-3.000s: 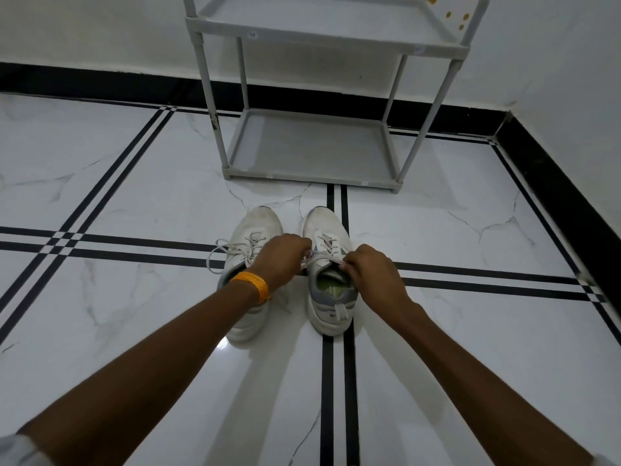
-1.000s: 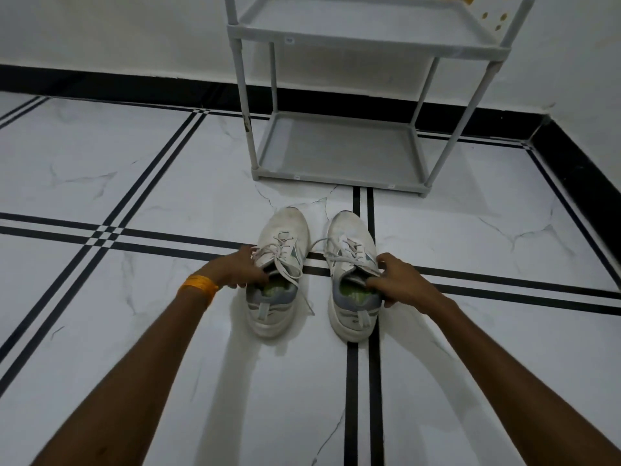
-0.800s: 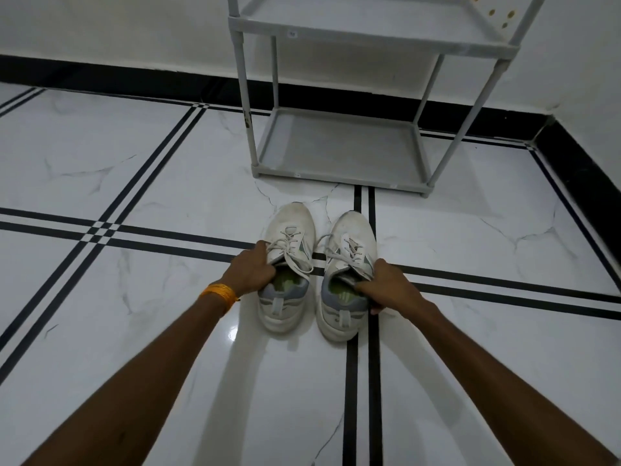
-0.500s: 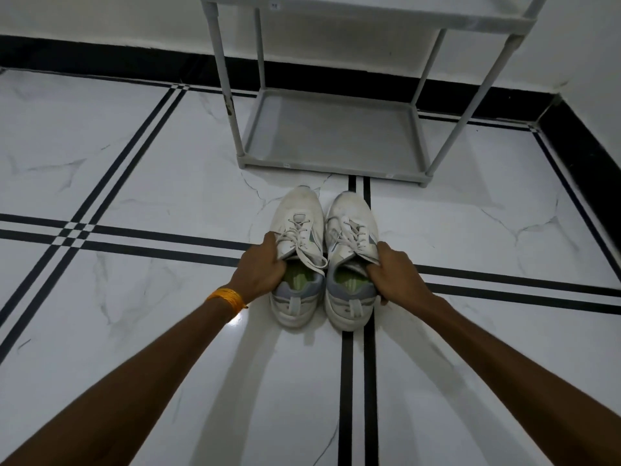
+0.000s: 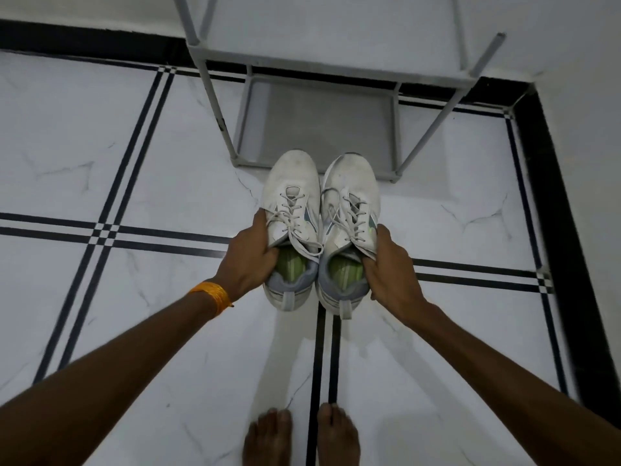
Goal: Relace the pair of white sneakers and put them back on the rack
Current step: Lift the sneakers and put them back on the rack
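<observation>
floor [image 5: 151, 331]: white marble, black stripes, black skirting [image 5: 551, 203]
rack [image 5: 319, 126]: grey, at wall
sneakers [image 5: 322, 210]: side by side, toes toward rack
left grip [image 5: 247, 260]: clamped on left sneaker [image 5: 292, 193]
right grip [image 5: 389, 274]: clamped on right sneaker [image 5: 353, 186]

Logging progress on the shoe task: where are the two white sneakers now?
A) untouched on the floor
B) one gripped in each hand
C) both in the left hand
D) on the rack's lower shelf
B: the left hand grips the left sneaker, the right hand the right sneaker; the lower shelf holds neither.
</observation>
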`<state>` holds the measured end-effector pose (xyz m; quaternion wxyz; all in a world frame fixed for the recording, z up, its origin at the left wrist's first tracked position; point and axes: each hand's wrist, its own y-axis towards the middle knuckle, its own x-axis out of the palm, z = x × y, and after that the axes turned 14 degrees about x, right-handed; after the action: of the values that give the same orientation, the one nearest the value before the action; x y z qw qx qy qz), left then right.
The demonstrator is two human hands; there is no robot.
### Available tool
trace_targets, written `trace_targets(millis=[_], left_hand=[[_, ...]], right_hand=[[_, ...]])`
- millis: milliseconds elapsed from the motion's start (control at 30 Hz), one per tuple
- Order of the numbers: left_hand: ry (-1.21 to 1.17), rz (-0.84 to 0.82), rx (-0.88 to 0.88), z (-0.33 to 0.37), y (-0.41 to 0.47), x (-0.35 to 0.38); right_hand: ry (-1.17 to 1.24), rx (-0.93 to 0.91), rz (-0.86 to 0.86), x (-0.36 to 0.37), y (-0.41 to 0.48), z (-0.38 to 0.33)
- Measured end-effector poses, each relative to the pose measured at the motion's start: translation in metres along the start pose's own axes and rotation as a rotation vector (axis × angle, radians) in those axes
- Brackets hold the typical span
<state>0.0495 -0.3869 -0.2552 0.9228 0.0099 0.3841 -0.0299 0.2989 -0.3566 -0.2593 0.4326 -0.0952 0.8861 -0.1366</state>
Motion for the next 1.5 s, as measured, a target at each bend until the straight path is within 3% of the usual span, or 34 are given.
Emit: trace_targets(millis=[300, 633, 1033, 1267, 1500], left_hand=[[-0.041, 0.006, -0.004, 0.142, 0.021, -0.133], [-0.009, -0.015, -0.013, 0.232, 0.142, -0.239], [-0.008, -0.022, -0.060, 0.154, 0.312, -0.228], [0.024, -0.047, -0.079, 0.092, 0.375, -0.197], [0.019, -0.067, -0.111, 0.066, 0.399, -0.173]], right_hand=[[0.018, 0.043, -0.022, -0.152, -0.044, -0.110], [0.028, 0.044, 0.018, -0.280, 0.024, -0.211], [-0.058, 0.070, -0.013, -0.274, 0.210, -0.246], [-0.103, 0.084, -0.081, -0.237, 0.305, -0.235], [-0.128, 0.087, -0.132, -0.216, 0.346, -0.217]])
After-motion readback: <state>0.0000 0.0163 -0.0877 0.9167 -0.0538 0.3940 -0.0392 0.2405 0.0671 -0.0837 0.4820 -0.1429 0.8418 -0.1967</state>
